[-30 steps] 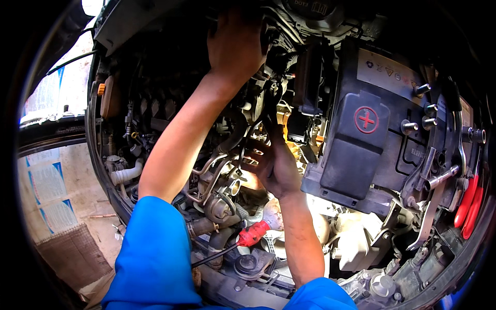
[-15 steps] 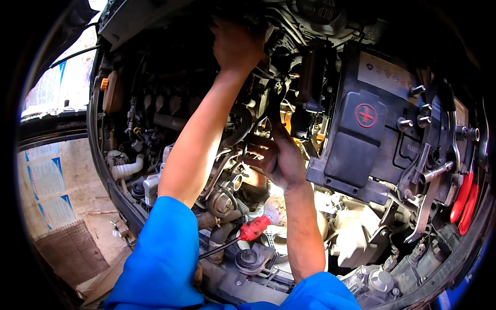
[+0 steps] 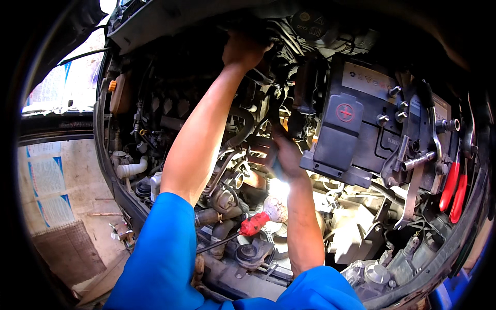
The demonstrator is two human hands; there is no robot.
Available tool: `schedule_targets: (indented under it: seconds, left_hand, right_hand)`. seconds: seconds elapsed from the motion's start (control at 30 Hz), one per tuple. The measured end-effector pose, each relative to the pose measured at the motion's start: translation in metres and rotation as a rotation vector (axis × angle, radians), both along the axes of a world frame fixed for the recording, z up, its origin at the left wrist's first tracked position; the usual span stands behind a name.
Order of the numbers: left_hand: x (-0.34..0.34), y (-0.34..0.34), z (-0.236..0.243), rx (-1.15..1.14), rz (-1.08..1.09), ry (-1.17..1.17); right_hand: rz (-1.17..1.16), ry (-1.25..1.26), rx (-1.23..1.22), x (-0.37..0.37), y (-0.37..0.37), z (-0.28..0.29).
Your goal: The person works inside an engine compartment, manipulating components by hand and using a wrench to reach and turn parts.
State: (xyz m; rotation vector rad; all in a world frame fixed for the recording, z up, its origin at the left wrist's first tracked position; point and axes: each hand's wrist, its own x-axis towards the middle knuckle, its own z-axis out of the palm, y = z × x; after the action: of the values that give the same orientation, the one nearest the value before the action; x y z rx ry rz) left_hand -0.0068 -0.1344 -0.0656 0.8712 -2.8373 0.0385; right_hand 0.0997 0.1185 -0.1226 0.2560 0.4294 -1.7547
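Deep at the back of a car's engine bay, my left hand (image 3: 244, 50) reaches in among dark parts and pipes. Its back shows, but shadow and parts hide the fingers and anything in them. Lower and to the right, my right hand (image 3: 287, 154) is between hoses and the battery's left side. Its partly shaded fingers point left with gaps between them, and the thumb side is up by a dark hose. Below that hand glows a lamp bulb (image 3: 277, 207) in a red holder (image 3: 254, 223) with a black cable, lying next to my right forearm.
To the right stands a black battery (image 3: 337, 132) with a red plus mark. Sockets (image 3: 401, 117), a ratchet (image 3: 419, 161) and red-handled pliers (image 3: 457, 194) lie on and beside it. A white elbow pipe (image 3: 131, 169) and an orange-capped reservoir (image 3: 119, 93) are at the left.
The view has shifted slightly, so the battery and tools appear farther left. My left hand is a little lower and farther right in the picture. My right hand stays at the same spot.
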Motion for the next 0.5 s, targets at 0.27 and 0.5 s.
schedule_targets:
  seconds: [0.27, 0.5]
  left_hand:
    - [-0.005, -0.006, -0.010, 0.003, -0.008, -0.055]
    - [-0.006, -0.016, -0.022, 0.031, -0.124, 0.027]
  right_hand:
    - [-0.053, -0.051, 0.138, 0.005, -0.006, 0.000]
    - [-0.098, -0.069, 0.186, 0.014, -0.016, 0.008]
